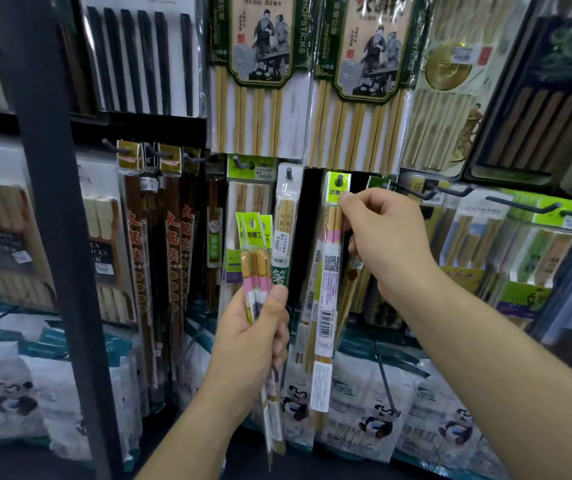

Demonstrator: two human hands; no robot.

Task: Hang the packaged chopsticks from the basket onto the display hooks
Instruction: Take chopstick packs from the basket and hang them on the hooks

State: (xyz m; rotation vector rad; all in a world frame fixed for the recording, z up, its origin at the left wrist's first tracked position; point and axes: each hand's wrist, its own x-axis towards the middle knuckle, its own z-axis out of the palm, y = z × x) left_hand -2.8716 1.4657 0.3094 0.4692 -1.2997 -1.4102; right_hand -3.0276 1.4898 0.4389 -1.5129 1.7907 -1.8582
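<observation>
One chopstick pack (329,265) hangs upright at the centre of the display, and the dark end of a hook (340,179) shows through the hole in its green header card. The right hand (384,237) pinches this pack just below the header, thumb and fingers closed on its upper right edge. The left hand (253,341), lower and to the left and well apart from the right, grips a bundle of packs (256,251) of the same kind, held upright with the green headers fanned above the fist. Each pack is a clear sleeve holding tan sticks banded in pink and white; the hanging one carries a white label with a printed code. Just to its left a narrow pack (286,216) hangs on its own peg. Below the hooks stand bags (374,400) printed with pandas.
</observation>
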